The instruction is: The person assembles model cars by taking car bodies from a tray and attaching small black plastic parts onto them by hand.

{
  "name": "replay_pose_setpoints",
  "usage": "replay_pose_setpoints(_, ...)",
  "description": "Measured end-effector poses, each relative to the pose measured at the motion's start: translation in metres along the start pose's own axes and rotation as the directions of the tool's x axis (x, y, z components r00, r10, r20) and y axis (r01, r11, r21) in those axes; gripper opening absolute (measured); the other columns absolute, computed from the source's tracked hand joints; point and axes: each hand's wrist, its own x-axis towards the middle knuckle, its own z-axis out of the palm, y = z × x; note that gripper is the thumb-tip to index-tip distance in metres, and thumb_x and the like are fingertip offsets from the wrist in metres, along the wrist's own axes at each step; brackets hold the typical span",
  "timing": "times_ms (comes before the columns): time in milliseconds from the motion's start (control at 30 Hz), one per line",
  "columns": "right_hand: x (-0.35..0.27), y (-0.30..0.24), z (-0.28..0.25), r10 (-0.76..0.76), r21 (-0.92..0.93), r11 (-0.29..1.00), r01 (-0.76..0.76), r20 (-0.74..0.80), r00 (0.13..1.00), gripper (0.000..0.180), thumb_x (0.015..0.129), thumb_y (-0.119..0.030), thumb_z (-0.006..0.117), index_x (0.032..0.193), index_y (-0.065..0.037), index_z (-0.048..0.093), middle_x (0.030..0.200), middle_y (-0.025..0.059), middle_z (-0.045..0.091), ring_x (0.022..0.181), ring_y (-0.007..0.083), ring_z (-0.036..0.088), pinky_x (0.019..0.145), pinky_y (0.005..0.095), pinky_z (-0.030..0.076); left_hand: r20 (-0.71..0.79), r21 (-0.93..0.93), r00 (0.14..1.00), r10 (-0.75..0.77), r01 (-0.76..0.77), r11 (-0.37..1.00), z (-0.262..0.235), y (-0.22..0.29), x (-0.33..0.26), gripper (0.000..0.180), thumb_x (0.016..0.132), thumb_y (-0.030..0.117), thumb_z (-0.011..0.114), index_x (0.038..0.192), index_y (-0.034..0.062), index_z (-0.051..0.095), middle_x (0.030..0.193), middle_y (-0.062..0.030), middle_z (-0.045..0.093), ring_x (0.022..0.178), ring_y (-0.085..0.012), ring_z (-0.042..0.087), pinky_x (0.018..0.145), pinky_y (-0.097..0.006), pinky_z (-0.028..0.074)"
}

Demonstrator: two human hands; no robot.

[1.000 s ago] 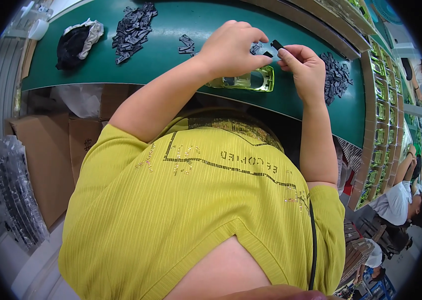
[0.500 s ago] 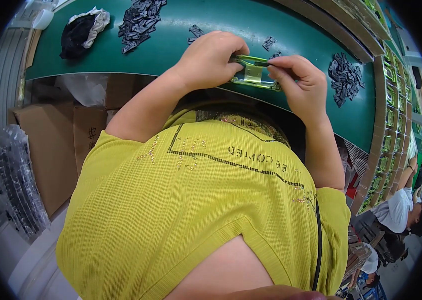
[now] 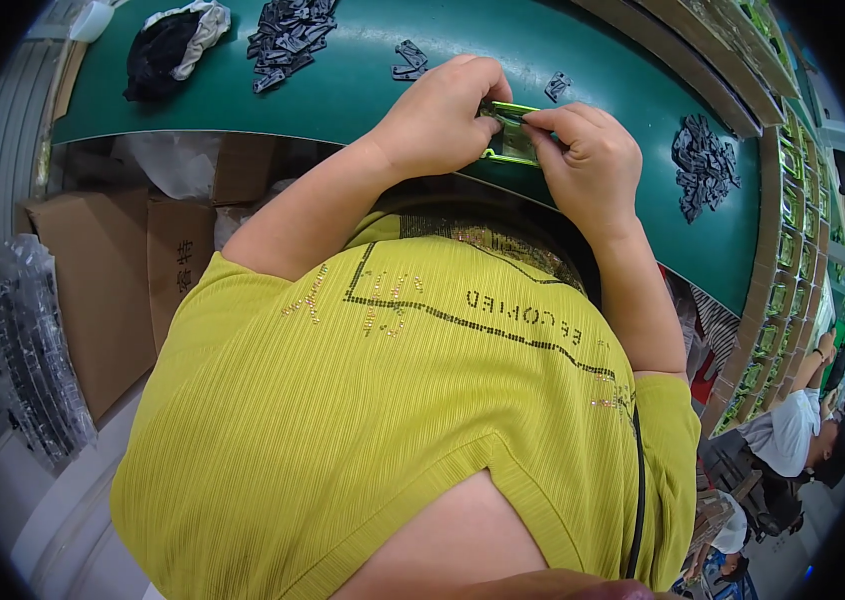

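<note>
A small green-framed part (image 3: 509, 140) is pinched between the left hand (image 3: 440, 118) and right hand (image 3: 591, 165) above the green table's (image 3: 343, 90) near edge, with black parts (image 3: 703, 165) heaped at right.

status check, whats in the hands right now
Left hand and right hand both pinch a small green-framed part at the green table's near edge. Piles of dark parts lie apart. Nothing in the way.

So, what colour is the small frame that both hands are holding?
The small frame is clear yellow-green, pinched between the left hand and right hand. The head view shows it.
</note>
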Motion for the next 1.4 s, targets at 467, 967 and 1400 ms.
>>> replay_pose_setpoints(467, 0.001, 0.000, 0.005, -0.014, 0.028, 0.999, 0.016, -0.064, 0.998, 0.004, 0.076, -0.012, 0.074, 0.079, -0.011, 0.072, 0.072, 0.0050, 0.064, 0.067, 0.0263, 0.063, 0.060, 0.0369, 0.050, 0.117, -0.099, 0.984, -0.132, 0.144, 0.985, -0.004, -0.002, 0.007, 0.020, 0.081, 0.000, 0.070, 0.098, -0.0005, 0.060, 0.087, -0.0118, 0.066, 0.080, -0.0204, 0.064, 0.072, -0.034, 0.052)
replay_pose_setpoints(967, 0.002, -0.001, 0.007, -0.019, -0.040, 0.999, 0.016, -0.091, 0.996, 0.007, 0.076, -0.014, 0.075, 0.080, -0.011, 0.070, 0.072, 0.0051, 0.064, 0.068, 0.0267, 0.063, 0.061, 0.0367, 0.050, 0.014, -0.179, 0.993, -0.116, 0.117, 0.977, -0.005, -0.002, 0.006, 0.016, 0.081, 0.007, 0.075, 0.095, -0.0001, 0.071, 0.082, -0.0104, 0.072, 0.073, -0.0159, 0.067, 0.069, -0.029, 0.054)
replay_pose_setpoints(1400, 0.040, 0.023, -0.013, -0.401, -0.167, 0.871, 0.461, 0.299, 0.866, 0.010, 0.077, -0.019, 0.070, 0.074, -0.011, 0.064, 0.078, 0.0049, 0.062, 0.080, 0.0256, 0.061, 0.072, 0.0364, 0.050, 0.025, 0.256, 0.984, 0.177, -0.178, 0.950, -0.012, 0.002, 0.014, 0.015, 0.077, 0.018, 0.072, 0.085, 0.0055, 0.073, 0.083, -0.0136, 0.070, 0.076, -0.0310, 0.068, 0.069, -0.039, 0.055)
